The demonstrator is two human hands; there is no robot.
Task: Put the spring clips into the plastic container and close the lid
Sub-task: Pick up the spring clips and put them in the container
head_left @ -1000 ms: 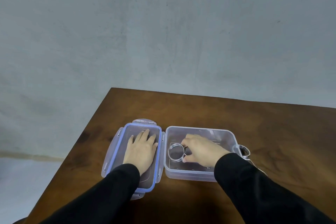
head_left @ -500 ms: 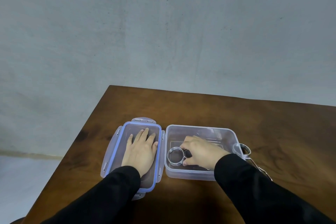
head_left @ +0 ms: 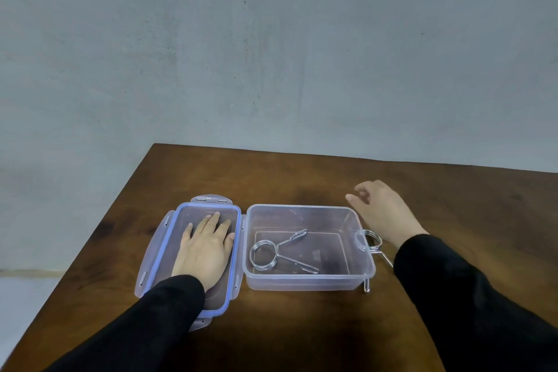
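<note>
A clear plastic container (head_left: 306, 211) stands open on the brown table. One metal spring clip (head_left: 273, 252) lies flat on its bottom. A second spring clip (head_left: 373, 246) rests on the table against the container's right wall, partly hidden behind it. The blue-rimmed lid (head_left: 169, 238) lies upside down to the left of the container. My left hand (head_left: 205, 251) presses flat on the lid. My right hand (head_left: 382, 213) hovers empty past the container's far right corner, fingers loosely curled and apart.
The wooden table (head_left: 302, 178) ends at a left edge close to the lid and a far edge against a grey wall. Bare wood lies behind and to the right of the container. Black sleeves cover both forearms.
My right hand let go of the spring clip inside the container and moved out to the right and away. The clip now lies on the container's bottom. My left hand stayed on the lid.
</note>
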